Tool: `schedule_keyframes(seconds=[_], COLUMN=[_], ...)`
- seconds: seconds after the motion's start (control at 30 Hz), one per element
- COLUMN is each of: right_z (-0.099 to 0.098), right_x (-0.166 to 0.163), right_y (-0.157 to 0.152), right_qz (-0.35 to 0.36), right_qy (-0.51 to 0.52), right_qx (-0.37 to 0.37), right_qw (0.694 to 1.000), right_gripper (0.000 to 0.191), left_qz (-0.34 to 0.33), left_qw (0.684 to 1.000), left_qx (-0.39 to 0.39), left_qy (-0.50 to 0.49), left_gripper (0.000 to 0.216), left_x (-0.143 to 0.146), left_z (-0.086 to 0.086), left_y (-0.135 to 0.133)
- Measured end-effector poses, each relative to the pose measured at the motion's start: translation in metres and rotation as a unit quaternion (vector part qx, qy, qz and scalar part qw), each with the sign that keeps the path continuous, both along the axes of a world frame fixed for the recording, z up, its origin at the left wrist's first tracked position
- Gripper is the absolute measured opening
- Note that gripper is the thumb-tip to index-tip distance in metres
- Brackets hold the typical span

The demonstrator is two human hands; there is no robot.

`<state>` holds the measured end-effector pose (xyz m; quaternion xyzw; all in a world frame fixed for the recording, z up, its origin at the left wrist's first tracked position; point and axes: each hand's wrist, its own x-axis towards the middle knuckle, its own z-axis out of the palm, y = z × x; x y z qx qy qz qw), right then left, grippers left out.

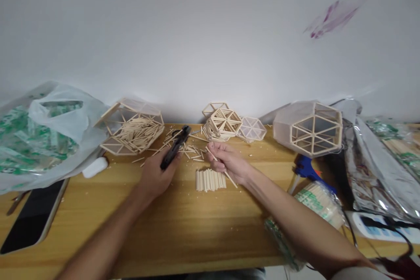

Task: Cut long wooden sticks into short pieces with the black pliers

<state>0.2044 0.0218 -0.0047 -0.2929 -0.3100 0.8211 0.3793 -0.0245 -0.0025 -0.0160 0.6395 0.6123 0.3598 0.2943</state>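
Note:
My left hand (159,173) is closed around a black hand tool (175,146), which tilts up and away over the table. Its exact kind is not clear from here. Between the fingers of my right hand (228,162) is a thin wooden stick (231,179), slanting down to the right past the palm. Just below that hand lies a neat row of short sticks (210,180), side by side. Behind both hands, loose cut sticks (192,151) are scattered on the wooden table (183,223).
A stick frame (141,133) full of short pieces stands at left, beside a plastic bag (62,140). Small frames (226,122) sit centre back; a covered frame (311,129) is at right. Nearby are a blue glue gun (308,168), stick packs (320,201), a power strip (377,226) and a phone (34,214).

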Motion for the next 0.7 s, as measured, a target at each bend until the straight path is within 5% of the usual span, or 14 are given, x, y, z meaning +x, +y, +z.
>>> schedule_keyframes(seconds=[0.27, 0.7], right_z=[-0.0057, -0.0022], right_x=[-0.002, -0.0058], right_y=[-0.0008, -0.004], right_qz=[-0.014, -0.029], right_qy=[-0.006, -0.047], right_qx=[0.004, 0.058], right_qw=[1.0, 0.997], right_gripper=[0.024, 0.029], left_qz=[-0.065, -0.085], left_qw=[0.977, 0.969], left_qx=[0.014, -0.026], left_qy=[0.202, 0.229], left_gripper=[0.021, 0.024], left_x=[0.0001, 0.0072], left_z=[0.0021, -0.0012], left_y=[0.0002, -0.0037])
